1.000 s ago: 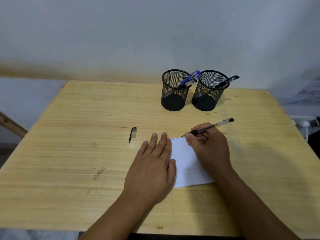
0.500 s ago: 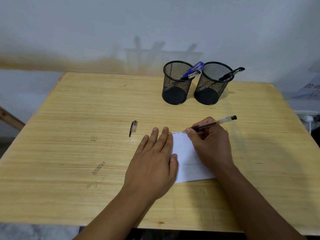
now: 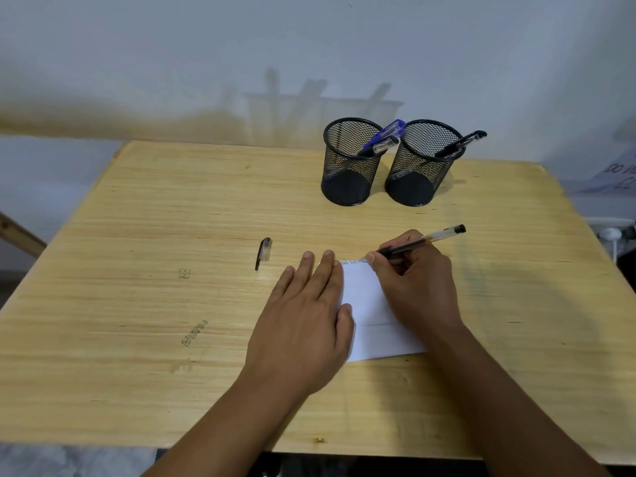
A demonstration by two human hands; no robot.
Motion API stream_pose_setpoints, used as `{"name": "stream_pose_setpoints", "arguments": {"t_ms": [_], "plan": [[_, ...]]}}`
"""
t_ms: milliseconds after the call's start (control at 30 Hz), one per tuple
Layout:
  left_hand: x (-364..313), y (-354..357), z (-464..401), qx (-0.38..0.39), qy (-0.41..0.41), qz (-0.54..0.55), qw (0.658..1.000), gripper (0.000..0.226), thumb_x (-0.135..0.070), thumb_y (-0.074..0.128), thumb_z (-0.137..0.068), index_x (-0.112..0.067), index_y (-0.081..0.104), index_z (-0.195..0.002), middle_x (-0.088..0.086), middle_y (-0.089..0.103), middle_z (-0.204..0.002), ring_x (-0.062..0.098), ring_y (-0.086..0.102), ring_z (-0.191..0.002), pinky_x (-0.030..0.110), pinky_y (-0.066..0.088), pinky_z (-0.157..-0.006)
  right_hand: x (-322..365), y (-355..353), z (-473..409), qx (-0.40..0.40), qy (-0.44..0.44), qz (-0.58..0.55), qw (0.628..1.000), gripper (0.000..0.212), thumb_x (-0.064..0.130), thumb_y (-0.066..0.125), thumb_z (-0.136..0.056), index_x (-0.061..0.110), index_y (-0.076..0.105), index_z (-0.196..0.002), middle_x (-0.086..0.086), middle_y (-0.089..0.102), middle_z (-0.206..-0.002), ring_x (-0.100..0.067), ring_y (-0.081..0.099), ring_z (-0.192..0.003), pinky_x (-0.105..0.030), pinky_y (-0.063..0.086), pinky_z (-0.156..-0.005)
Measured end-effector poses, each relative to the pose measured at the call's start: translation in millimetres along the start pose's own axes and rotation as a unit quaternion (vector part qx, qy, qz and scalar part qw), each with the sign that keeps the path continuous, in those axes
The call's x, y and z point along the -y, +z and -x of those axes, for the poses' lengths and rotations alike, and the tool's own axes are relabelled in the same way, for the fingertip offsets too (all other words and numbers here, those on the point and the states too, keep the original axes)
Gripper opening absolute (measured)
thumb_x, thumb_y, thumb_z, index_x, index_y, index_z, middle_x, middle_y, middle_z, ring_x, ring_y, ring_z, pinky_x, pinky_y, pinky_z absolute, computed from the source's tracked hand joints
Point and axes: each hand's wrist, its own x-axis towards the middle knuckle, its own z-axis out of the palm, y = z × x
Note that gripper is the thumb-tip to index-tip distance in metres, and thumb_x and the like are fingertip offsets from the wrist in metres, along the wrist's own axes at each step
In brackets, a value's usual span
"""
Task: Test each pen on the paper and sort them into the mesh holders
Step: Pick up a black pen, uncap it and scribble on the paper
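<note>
- Head view: the right hand [image 3: 418, 287] holds a clear pen [image 3: 421, 241], its fingers [image 3: 373, 261] clamped round the barrel near the tip, and the tip meets the top edge of the paper [image 3: 368, 304].
- The left hand [image 3: 306, 318] lies flat on the paper's left side, fingers straight and close together, pinning it to the table [image 3: 137, 304].
- Step in hand, by my reading: testing this pen with a scribble; small marks run along the paper's top edge, too small to read.
- The pen's cap [image 3: 263, 252] lies on the table, left of the paper and apart from both hands.
- Next, I judge, the pen needs lifting, capping and dropping into one of two holders.
- The left holder [image 3: 347, 166] has blue pens [image 3: 383, 141]; the right holder [image 3: 423, 166], just beside it, has a black pen [image 3: 461, 142].
- Writing: faint lettering on the table near its left side, unclear; a sheet [image 3: 619, 177] at far right shows "DO", the rest cut off.
</note>
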Motion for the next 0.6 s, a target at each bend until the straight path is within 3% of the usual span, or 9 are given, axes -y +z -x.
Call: {"name": "stream_pose_setpoints", "arguments": {"t_ms": [600], "plan": [[-0.2,0.7,-0.1,0.002,-0.005,-0.001,1.000,0.063,-0.041,0.020,-0.099,-0.016,0.014,-0.156,0.000,0.009,-0.165,0.018,0.001,-0.152,0.037,0.006,-0.123,-1.4,1.3,2.6,-0.010,-0.018,-0.009,1.000,0.010,0.020,0.071,-0.086,0.016,0.062,-0.086,0.018,0.064,-0.067,0.009,0.064,-0.075,-0.003,0.045,-0.061]]}}
